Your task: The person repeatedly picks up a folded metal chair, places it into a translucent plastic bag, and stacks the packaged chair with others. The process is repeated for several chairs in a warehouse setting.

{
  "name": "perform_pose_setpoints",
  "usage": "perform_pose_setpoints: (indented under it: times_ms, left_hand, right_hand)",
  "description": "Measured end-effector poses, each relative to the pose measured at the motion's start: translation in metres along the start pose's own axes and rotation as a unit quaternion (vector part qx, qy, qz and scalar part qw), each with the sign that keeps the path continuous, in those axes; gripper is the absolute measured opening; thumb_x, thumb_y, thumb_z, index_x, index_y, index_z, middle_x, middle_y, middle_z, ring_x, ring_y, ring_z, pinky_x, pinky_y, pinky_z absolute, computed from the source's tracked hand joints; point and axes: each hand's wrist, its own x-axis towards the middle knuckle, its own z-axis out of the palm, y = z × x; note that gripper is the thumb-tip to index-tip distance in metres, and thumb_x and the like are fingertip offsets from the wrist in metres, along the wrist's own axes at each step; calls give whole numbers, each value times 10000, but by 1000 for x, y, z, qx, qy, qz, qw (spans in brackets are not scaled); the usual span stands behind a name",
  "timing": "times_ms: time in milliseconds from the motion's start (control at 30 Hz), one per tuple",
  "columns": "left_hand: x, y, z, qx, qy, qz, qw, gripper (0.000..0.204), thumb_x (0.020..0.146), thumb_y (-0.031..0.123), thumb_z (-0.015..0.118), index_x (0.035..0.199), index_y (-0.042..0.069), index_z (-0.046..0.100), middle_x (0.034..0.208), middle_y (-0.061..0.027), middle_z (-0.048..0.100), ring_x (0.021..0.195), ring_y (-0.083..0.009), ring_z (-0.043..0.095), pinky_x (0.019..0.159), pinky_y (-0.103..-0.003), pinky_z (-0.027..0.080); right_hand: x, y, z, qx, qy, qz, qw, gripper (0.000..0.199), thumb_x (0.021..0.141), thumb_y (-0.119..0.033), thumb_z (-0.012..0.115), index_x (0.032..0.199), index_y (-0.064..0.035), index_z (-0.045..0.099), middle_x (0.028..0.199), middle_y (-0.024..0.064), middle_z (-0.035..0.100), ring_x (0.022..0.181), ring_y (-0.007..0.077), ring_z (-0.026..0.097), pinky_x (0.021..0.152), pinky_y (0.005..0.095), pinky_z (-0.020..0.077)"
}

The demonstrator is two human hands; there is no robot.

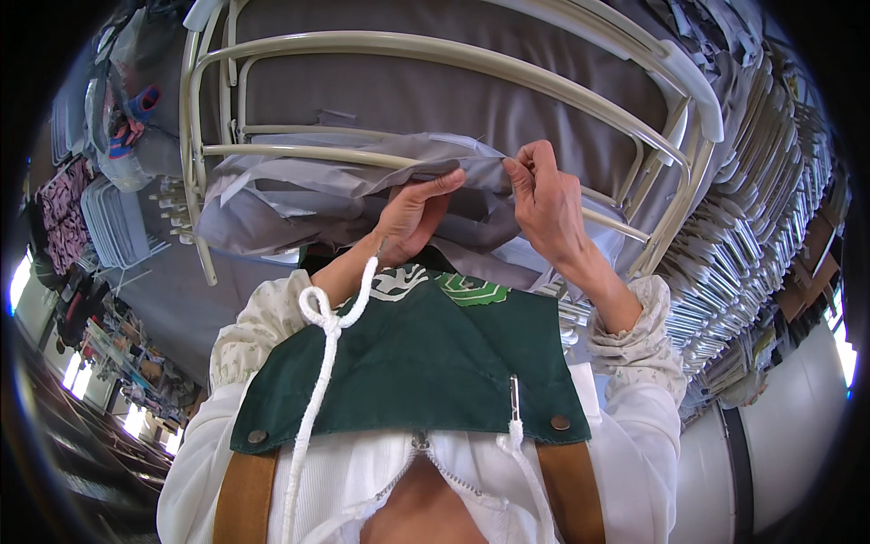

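Observation:
A beige metal tube frame (381,38) stretches across in front of me, with dark grey fabric spread over it. A loose, wrinkled length of thin grey fabric (263,213) hangs along its near bar. My left hand (412,218) is closed on the edge of this fabric, thumb on top and fingers curled beneath. To its right, my right hand (550,204) pinches the same edge between thumb and fingertips. A short stretch of edge runs between the two hands. The left fingertips are partly hidden under the cloth.
Many stacked metal frames (725,245) crowd the right side. More folded frames (118,218) stand at the left, near a pink patterned cloth (63,213) and a clear plastic bag (113,100). My dark green apron (408,363) and a white drawstring (313,399) hang close below my hands.

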Motion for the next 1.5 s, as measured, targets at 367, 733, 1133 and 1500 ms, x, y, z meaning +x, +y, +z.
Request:
perform_pose_setpoints:
  times_ms: [367,733,1133,1500]
  left_hand:
    - [-5,9,28,74,87,70,991,492,814,83,779,1238,44,533,1203,-46,572,1158,-183,520,1067,-339,350]
    - [7,16,27,-70,142,-34,987,463,807,80,770,1218,49,559,1209,-65,601,1167,-209,528,1069,-384,353]
    - [32,-28,-21,-69,220,43,972,257,887,133,692,1120,84,598,1055,-33,643,1015,-148,600,859,-327,475]
    - [-71,90,-87,121,315,308,890,439,932,204,670,1259,-57,537,1045,-105,641,974,-187,623,886,-307,489]
  right_hand:
    - [17,17,12,6,9,123,992,222,995,-219,539,975,-13,457,673,230,580,641,464,565,557,491,418]
    - [18,7,5,-5,-20,176,984,212,949,-189,615,947,-27,478,601,154,549,563,419,543,551,460,432]
    - [97,-36,75,21,-37,-140,989,401,778,-230,761,1131,-85,639,1078,102,684,1077,313,606,835,395,508]
    - [193,-129,216,43,-212,-155,964,277,894,-324,644,888,-52,694,757,182,656,715,402,617,641,456,495]
